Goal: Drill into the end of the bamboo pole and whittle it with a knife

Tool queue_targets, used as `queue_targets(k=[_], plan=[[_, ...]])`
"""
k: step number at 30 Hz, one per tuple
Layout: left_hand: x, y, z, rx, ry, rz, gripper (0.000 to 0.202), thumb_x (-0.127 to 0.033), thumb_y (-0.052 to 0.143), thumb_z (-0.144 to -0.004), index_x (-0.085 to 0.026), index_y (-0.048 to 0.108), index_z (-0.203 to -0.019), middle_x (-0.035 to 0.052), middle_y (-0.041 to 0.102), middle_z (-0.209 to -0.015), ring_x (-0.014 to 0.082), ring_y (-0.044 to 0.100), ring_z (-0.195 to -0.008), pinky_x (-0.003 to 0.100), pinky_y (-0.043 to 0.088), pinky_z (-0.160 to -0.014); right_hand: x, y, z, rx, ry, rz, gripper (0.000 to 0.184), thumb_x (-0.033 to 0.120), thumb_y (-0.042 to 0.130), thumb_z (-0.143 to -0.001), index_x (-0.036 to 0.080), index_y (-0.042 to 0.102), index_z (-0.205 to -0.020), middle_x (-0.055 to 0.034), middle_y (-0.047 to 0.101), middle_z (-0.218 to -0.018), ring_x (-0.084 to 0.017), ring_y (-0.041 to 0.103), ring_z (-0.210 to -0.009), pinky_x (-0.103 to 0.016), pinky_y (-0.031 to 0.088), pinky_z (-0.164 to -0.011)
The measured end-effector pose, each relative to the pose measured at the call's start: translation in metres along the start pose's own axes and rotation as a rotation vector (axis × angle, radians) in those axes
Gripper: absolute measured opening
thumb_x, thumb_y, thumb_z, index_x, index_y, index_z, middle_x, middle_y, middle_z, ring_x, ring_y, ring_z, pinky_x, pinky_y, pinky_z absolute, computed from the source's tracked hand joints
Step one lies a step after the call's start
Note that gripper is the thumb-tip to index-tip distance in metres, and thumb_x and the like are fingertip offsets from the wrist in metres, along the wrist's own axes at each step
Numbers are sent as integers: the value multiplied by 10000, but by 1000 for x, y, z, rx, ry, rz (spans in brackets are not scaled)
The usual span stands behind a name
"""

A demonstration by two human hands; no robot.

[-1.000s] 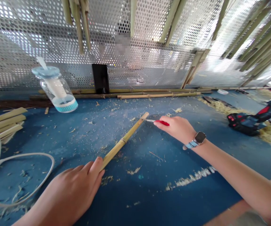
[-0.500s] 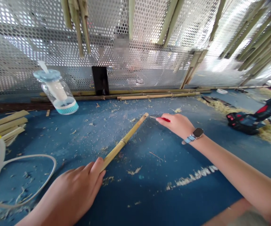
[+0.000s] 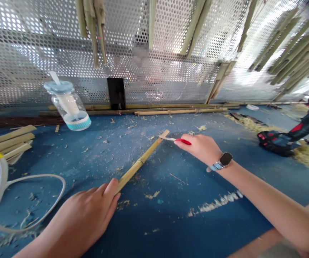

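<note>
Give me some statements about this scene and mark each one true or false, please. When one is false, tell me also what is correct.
1. The left hand holds the lower end of a bamboo strip. True.
2. The right hand holds scissors. False: it holds a red-handled craft knife, with the blade close to the strip's upper end.
3. A wristwatch is on the left wrist. False: it is on the right wrist.
4. A clear bottle with a light blue lid sits on the blue table. True.
5. A power tool lies at the far left. False: it lies at the right, beside wood shavings.
</note>
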State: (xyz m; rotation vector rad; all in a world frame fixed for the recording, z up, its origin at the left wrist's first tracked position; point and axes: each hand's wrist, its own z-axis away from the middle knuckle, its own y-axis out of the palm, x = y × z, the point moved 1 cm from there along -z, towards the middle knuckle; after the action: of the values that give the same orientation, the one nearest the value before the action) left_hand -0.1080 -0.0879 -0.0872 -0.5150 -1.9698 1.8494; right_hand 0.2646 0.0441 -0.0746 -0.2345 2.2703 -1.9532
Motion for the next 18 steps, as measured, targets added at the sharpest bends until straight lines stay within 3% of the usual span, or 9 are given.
queue_targets(k=[4,9,14,18], plan=[[-2,-4,-1,38,-21,-10,405,-256,322,-1100,-188,711,-1190,59,832,-895,274,808,-689,369,604,-574,5,-1,0,-4,35,8,608,681,344,-1052,218,690,-862,-28,586,-592,-163,458,-517,-293,229,-527],[-3,-6,-3,146,-64,-8,404,-254,340,-1083,-188,717,-1211,75,843,-949,293,823,-755,387,633,-614,8,-1,0,2,-38,10,652,723,305,-1047,224,692,-887,-25,596,-605,-158,457,-515,-285,224,-526],[-3,-7,-4,155,-66,7,442,-254,300,-1089,-174,706,-1247,87,847,-989,313,827,-781,431,655,-637,-1,-1,-5,-5,58,56,678,742,282,-1037,225,687,-870,-28,578,-594,-166,444,-521,-287,218,-530],[-8,-11,-9,242,-90,-2,431,-212,327,-1065,-150,707,-1259,102,847,-1009,332,829,-806,470,674,-666,0,0,-2,10,-18,2,665,758,301,-1029,236,679,-868,-20,582,-597,-166,452,-530,-286,234,-534]])
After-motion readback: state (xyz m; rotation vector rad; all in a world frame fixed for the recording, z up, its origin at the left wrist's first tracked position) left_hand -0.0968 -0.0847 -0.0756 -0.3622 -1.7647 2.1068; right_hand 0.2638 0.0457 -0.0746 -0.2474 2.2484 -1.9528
